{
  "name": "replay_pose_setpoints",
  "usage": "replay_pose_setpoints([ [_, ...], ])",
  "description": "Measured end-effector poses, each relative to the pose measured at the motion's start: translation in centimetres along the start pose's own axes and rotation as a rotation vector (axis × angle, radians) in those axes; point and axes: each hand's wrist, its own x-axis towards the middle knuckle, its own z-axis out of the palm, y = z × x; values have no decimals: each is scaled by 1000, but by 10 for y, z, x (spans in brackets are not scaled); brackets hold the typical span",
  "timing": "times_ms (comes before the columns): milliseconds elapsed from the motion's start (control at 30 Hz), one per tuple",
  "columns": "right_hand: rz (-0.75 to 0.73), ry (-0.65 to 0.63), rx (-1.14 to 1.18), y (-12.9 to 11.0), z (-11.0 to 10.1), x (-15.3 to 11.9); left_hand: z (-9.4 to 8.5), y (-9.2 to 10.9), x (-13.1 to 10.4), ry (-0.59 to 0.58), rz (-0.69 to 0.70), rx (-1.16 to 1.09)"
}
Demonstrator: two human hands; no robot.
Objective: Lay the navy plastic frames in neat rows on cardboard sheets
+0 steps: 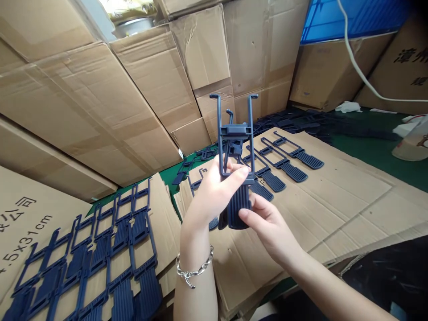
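In the head view, a dark blue plastic bracket (238, 203) stands raised between my hands, its two hooked prongs pointing up and its ribbed paddle hanging down. My left hand (219, 185), with a chain bracelet at the wrist, is closed around its middle, thumb across the front. My right hand (267, 223) pinches the ribbed paddle at its lower right edge. More than one bracket seems to be in the grip, since another paddle edge shows behind. A row of similar brackets (292, 170) lies on the cardboard sheet (347, 191) just beyond my hands.
At the left, many matching brackets (120, 249) lie in rows on another cardboard sheet (163, 205). A heap of dark parts (294, 122) sits at the back on the green tabletop (361, 129). Stacked cartons (140, 107) wall the far side; a plastic cup (413, 142) stands far right.
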Motion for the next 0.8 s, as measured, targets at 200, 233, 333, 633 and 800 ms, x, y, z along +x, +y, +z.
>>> replay_pose_setpoints([
  [200, -288, 218, -238, -9, -28, -26, -21, -1, 1, 257, 16, 314],
  [233, -328, 200, -323, -10, -31, -33, -26, 1, -2, 312, 5, 345],
  [333, -463, 100, -609, -13, -36, -54, -37, 8, -16, 371, -16, 457],
  [633, -651, 209, -783, -3, -20, -76, -51, 15, -30, 361, -113, 900],
  [800, -696, 243, -1055, 18, -40, -83, -72, 13, -33, 522, -169, 969],
])
